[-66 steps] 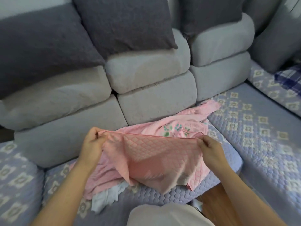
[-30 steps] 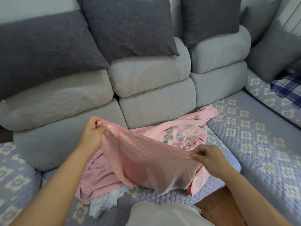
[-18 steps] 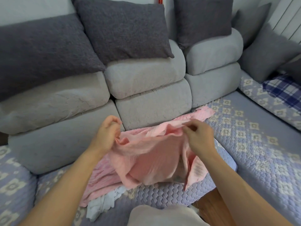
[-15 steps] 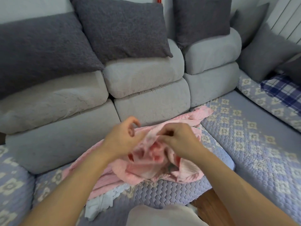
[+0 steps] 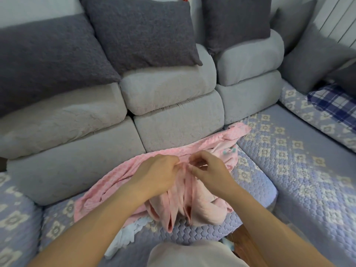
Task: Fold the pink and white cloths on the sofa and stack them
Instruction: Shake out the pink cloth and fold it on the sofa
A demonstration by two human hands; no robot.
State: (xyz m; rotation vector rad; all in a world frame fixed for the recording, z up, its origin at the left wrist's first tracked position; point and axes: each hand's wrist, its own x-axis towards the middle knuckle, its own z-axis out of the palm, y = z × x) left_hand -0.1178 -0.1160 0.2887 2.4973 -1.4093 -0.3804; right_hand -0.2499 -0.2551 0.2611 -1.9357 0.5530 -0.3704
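On the sofa [image 5: 289, 170], pink cloth [image 5: 179, 199] hangs bunched.

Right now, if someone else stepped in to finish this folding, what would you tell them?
Left hand and right hand meet at the middle, each pinching the top edge of a pink cloth that hangs in folds over the sofa seat.
Another pink cloth lies rumpled behind; the white cloth peeks out beneath.
Nothing stacked yet. Finish this fold, fold the rest, stack.
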